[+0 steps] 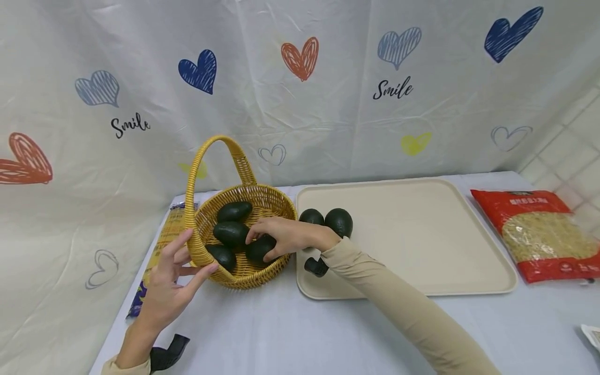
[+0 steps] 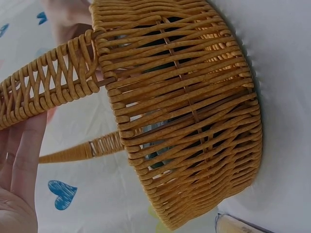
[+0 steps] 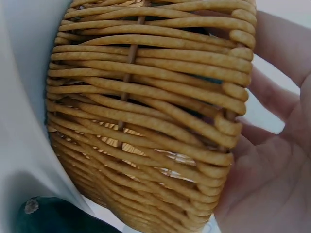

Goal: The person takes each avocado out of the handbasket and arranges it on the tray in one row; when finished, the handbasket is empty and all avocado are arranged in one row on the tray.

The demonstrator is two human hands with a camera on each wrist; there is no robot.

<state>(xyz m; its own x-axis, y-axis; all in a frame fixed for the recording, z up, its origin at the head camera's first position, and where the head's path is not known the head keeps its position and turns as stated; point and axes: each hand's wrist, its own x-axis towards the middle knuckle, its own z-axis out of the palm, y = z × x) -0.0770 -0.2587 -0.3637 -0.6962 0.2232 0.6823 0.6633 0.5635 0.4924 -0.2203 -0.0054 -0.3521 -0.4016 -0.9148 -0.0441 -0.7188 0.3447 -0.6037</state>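
Note:
A yellow woven basket (image 1: 248, 281) with a tall arched handle (image 1: 191, 192) holds several dark green avocados. My left hand (image 1: 166, 284) holds the foot of the handle, its thumb at the near rim and its fingers behind. The left wrist view shows those fingers (image 2: 22, 160) extended along the handle. My right hand (image 1: 286, 234) reaches over the basket's right rim and grips an avocado (image 1: 260, 251) inside, thumb on the near side and fingers curled over the far side. In the right wrist view, the woven wall mostly hides that avocado.
A beige tray (image 1: 412, 234) stands right of the basket, with two avocados (image 1: 338, 222) at its left end, beside my right wrist. A red pasta bag (image 1: 539, 234) lies farther right. Left of the basket lies a yellow and purple packet (image 1: 164, 242). A white cloth hangs behind.

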